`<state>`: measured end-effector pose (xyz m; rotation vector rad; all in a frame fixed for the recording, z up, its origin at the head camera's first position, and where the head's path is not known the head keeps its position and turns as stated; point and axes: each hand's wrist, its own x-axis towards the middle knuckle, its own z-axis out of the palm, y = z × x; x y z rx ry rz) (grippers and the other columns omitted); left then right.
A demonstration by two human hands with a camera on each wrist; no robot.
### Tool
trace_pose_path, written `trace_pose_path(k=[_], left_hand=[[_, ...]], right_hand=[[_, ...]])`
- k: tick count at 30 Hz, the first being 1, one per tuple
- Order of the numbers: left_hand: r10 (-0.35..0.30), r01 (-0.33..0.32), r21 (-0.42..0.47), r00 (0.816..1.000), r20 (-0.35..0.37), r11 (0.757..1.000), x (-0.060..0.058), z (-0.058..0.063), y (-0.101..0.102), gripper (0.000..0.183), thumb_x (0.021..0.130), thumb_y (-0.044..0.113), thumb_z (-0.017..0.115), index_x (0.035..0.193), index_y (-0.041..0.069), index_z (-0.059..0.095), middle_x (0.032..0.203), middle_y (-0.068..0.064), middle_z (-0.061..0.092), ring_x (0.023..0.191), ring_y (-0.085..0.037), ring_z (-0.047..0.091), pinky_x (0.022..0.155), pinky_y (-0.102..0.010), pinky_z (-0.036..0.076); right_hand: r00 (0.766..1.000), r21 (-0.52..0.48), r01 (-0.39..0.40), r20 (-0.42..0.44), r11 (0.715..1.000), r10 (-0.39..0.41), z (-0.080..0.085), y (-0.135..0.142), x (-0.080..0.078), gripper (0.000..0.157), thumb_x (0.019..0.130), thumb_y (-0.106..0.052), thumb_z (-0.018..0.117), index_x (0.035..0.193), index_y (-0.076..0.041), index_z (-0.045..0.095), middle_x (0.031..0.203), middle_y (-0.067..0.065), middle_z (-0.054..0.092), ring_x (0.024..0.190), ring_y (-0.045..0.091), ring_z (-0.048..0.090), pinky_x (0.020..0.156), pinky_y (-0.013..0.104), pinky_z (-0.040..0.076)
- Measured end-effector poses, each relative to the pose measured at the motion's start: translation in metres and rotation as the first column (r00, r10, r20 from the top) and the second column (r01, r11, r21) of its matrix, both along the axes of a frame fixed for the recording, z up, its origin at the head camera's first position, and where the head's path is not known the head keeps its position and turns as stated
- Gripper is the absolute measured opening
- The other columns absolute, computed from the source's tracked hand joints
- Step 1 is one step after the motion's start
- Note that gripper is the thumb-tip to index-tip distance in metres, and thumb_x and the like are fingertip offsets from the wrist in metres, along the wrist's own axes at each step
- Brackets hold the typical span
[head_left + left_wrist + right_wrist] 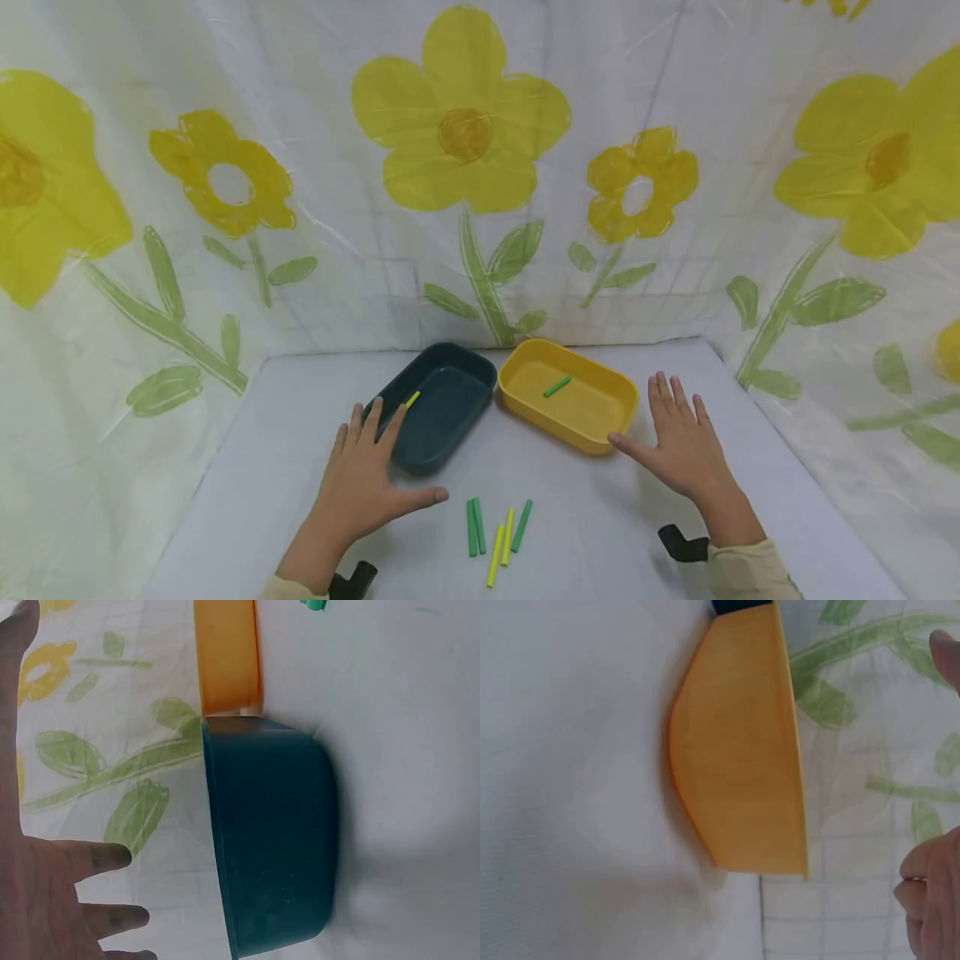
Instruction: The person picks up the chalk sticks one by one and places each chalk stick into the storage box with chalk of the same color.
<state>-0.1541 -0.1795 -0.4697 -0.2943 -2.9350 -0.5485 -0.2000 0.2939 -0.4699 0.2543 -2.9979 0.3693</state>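
My left hand [363, 487], fingers spread and holding nothing, is over the near left side of a dark teal tray [442, 429]. A short yellow stick [412, 399] lies in that tray, partly behind the index fingertip. To the right, a yellow tray [592, 408] has one short green stick [557, 387] in it. My right hand [686, 458] is beside this tray's right end, fingers extended and nothing in them, its thumb overlapping the rim in the head view. Between the hands, nearer me, lie three green sticks [522, 526] and two yellow sticks [496, 556].
Both trays stand side by side towards the back of a white-covered table [570, 533], their near corners angled apart. A white curtain [337, 275] printed with yellow flowers hangs behind and along both sides. Black wrist mounts [682, 546] sit below the hands.
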Motion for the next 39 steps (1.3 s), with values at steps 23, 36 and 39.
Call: trace_pose_path(k=[23,36,39], left_hand=[[-0.085,0.127,0.155,0.965,-0.25,0.98,0.022,-0.011,0.027,0.127,0.06,0.09,0.081,0.165,0.035,0.037,0.16,-0.013,0.045,0.143,-0.037,0.049,0.106,-0.066,0.051],[-0.194,0.209,0.176,0.976,-0.098,0.962,0.027,-0.028,0.045,0.115,0.063,0.09,0.079,0.158,0.032,0.05,0.139,0.011,0.051,0.12,-0.004,0.048,0.099,-0.037,0.057],[-0.197,0.207,0.176,0.978,-0.07,0.962,0.027,-0.035,0.047,0.112,0.063,0.088,0.081,0.156,0.031,0.053,0.137,0.011,0.052,0.121,-0.005,0.05,0.1,-0.04,0.058]], right_hand=[[0.999,-0.095,-0.024,0.042,0.995,0.028,-0.012,-0.011,-0.015,0.122,0.094,-0.078,0.056,0.168,0.004,0.006,0.177,0.024,0.005,0.165,0.047,0.004,0.13,0.069,0.009],[0.996,-0.129,0.001,0.087,0.992,0.011,-0.024,-0.017,-0.025,0.126,0.094,-0.08,0.056,0.166,0.008,0.001,0.177,0.027,0.002,0.165,0.046,0.003,0.129,0.067,0.018],[0.996,-0.128,-0.001,0.084,0.992,0.012,-0.026,-0.02,-0.027,0.127,0.093,-0.08,0.057,0.166,0.009,0.003,0.176,0.029,0.003,0.164,0.047,0.004,0.13,0.066,0.017]])
